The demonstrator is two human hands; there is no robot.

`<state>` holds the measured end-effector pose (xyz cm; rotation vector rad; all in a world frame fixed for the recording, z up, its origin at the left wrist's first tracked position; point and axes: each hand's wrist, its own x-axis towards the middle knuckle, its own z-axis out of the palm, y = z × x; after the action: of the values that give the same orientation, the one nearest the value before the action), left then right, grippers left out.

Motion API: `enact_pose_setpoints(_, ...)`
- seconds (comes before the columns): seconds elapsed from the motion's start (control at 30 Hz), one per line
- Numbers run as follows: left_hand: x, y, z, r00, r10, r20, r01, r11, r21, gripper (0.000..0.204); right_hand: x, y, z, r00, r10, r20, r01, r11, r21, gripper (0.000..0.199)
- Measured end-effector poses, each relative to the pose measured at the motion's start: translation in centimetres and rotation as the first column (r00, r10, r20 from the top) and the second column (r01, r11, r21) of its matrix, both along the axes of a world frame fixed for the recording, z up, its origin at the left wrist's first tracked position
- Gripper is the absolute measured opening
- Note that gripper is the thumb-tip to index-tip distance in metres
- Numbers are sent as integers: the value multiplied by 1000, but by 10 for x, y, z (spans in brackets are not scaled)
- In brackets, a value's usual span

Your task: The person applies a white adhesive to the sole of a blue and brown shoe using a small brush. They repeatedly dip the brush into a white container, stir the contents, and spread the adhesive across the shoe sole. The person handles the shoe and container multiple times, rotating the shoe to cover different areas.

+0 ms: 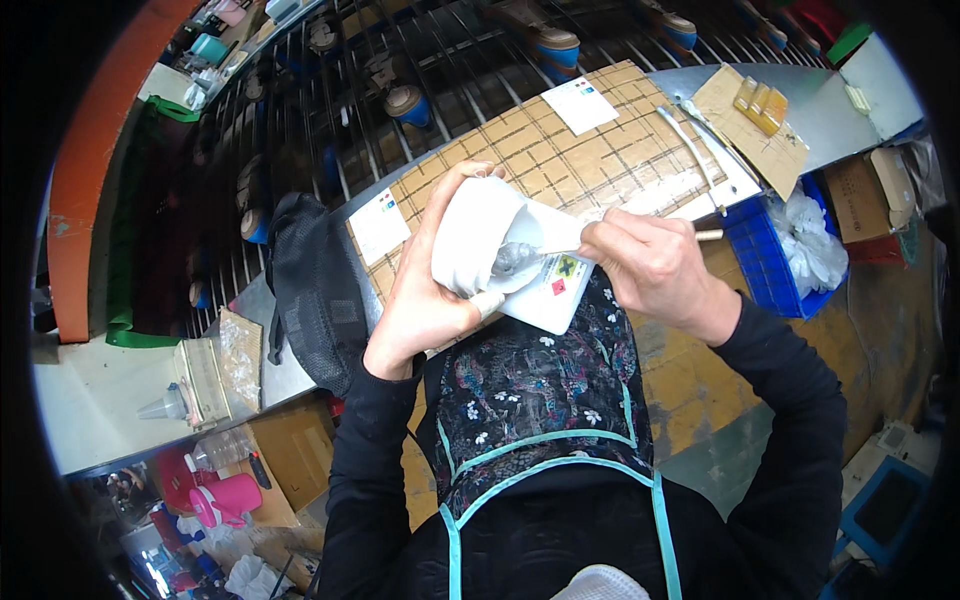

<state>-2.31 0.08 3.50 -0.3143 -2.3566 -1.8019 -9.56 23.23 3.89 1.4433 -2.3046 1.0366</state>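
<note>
My left hand [420, 300] is wrapped round a white round tub [462, 235], tilted with its mouth to the right. Some grey material [512, 258] shows inside the tub. Against the tub is a white, square-cornered container [565, 300] with hazard labels; how it is supported is hidden. My right hand [650, 262] pinches a thin stick-like tool, its pale handle [708, 235] sticking out to the right. The tool's other end points at the tub's mouth, and I cannot make out its tip. Beneath is a cardboard-covered board [590, 165] with a grid of dark lines.
Past the board runs a rack of metal bars [460, 90] carrying shoes [408, 105]. A black mesh bag [315, 290] lies left of the board. To the right are yellow blocks [760, 105] on cardboard and a blue crate [765, 265] with plastic bags. A pink jug [225, 500] stands lower left.
</note>
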Motion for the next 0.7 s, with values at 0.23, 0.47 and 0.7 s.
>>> enact_pose_setpoints(0.23,12,15,-3,994,68,-80,-69,998,-9,89,26,6,13,659,-17,752,-61,995,76,17)
enact_pose_setpoints(0.47,15,26,-1,985,127,-120,-134,990,-51,90,92,-8,-4,-288,332,898,316,918,-239,27)
enact_pose_setpoints(0.7,4,19,0,993,-60,-105,57,998,-35,87,50,16,-1,920,-258,295,286,957,-55,13)
